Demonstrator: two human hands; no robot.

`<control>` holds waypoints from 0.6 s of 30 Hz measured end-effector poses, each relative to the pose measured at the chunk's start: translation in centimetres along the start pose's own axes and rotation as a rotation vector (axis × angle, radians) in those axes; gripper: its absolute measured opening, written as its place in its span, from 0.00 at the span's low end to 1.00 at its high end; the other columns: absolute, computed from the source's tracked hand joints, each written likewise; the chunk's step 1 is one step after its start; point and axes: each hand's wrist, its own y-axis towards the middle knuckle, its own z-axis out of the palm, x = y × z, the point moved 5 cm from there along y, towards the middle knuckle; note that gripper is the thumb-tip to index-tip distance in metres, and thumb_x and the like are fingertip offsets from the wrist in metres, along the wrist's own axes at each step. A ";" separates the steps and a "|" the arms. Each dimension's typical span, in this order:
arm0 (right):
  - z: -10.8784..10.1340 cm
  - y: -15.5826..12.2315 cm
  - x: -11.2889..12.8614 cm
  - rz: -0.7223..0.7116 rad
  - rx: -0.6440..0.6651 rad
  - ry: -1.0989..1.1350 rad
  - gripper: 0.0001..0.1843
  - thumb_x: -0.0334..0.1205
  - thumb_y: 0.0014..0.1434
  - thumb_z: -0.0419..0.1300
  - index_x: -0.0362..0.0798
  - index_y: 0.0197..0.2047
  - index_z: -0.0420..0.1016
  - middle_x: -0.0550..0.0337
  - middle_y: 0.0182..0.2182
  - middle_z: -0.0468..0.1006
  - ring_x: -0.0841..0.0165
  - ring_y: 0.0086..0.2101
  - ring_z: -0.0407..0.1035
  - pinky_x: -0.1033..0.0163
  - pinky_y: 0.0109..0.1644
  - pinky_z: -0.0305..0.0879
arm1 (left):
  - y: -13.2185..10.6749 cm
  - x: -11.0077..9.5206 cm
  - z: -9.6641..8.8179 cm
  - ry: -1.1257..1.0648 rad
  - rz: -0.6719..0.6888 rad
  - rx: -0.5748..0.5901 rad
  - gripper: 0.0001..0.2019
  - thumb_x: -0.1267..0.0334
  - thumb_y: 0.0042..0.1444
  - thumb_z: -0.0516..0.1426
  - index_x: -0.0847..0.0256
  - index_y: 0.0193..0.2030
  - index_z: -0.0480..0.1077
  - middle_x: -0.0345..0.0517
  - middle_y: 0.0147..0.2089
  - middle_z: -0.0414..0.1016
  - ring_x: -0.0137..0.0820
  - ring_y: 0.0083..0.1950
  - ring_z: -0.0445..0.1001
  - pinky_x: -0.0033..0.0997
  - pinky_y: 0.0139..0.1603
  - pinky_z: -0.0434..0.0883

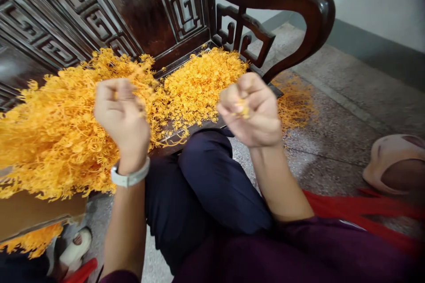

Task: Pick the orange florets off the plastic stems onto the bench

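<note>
My left hand point(121, 115), blurred by motion and wearing a pale watch band point(130, 177), is closed in a pinch. A bit of orange shows at its fingers; its exact shape is smeared. Behind it spreads a big heap of branching orange plastic sprigs point(66, 128). My right hand point(257, 112) is curled closed around several small orange plastic flower pieces point(243, 108), partly hidden by the fingers. Both hands are raised above my knees, apart from each other. Between and beyond them, a pile of small loose orange flower pieces point(202, 84) lies on the dark wooden bench point(172, 139).
The bench has a carved back point(139, 9) and a curved armrest point(318, 13) at the right. Bare orange stems point(295, 104) lie on the speckled floor. A cardboard box point(40, 212) stands lower left. Another person's shoe point(77, 245) is nearby; a pale shoe point(395, 163) is at right.
</note>
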 end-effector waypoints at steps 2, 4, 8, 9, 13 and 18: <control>-1.9 0.0 1.3 -0.036 -0.082 -0.085 0.24 0.57 0.60 0.76 0.57 0.50 0.73 0.61 0.34 0.73 0.66 0.33 0.69 0.57 0.39 0.76 | 1.0 1.9 -1.6 -0.037 -0.119 -0.100 0.14 0.62 0.77 0.58 0.59 0.36 0.66 0.32 0.28 0.60 0.18 0.24 0.61 0.30 0.25 0.52; -3.3 0.1 2.0 -0.023 -0.181 -0.194 0.22 0.55 0.60 0.76 0.58 0.50 0.75 0.60 0.36 0.75 0.65 0.35 0.71 0.56 0.40 0.76 | 1.4 3.2 -2.1 -0.101 -0.229 -0.080 0.14 0.59 0.74 0.62 0.57 0.35 0.67 0.32 0.26 0.60 0.20 0.24 0.60 0.31 0.24 0.52; -3.6 1.8 0.0 0.003 -0.258 -0.363 0.19 0.56 0.63 0.74 0.56 0.50 0.79 0.57 0.40 0.79 0.62 0.39 0.76 0.53 0.46 0.79 | 1.4 2.8 -1.4 -0.271 -0.224 0.031 0.12 0.56 0.71 0.64 0.52 0.36 0.71 0.36 0.29 0.68 0.23 0.23 0.61 0.30 0.22 0.56; -3.4 2.7 -1.0 0.001 -0.247 -0.397 0.18 0.56 0.63 0.73 0.55 0.50 0.79 0.55 0.42 0.80 0.61 0.40 0.77 0.51 0.48 0.79 | 1.4 2.6 -1.1 -0.324 -0.229 0.055 0.10 0.57 0.71 0.64 0.51 0.37 0.72 0.36 0.29 0.69 0.23 0.23 0.60 0.30 0.22 0.57; -2.0 5.9 -4.8 0.013 -0.066 -0.622 0.20 0.57 0.62 0.73 0.50 0.46 0.83 0.46 0.54 0.81 0.56 0.49 0.77 0.43 0.59 0.77 | 1.8 2.4 -1.0 -0.621 -0.375 0.079 0.09 0.57 0.73 0.60 0.52 0.39 0.73 0.38 0.28 0.63 0.23 0.22 0.56 0.26 0.22 0.59; 1.6 4.8 -5.9 0.243 0.186 -0.338 0.29 0.65 0.71 0.62 0.48 0.57 0.81 0.45 0.56 0.82 0.60 0.52 0.78 0.50 0.58 0.77 | 1.8 2.5 -1.9 -0.912 -0.544 0.043 0.12 0.61 0.77 0.52 0.58 0.41 0.73 0.35 0.25 0.52 0.23 0.21 0.52 0.21 0.22 0.60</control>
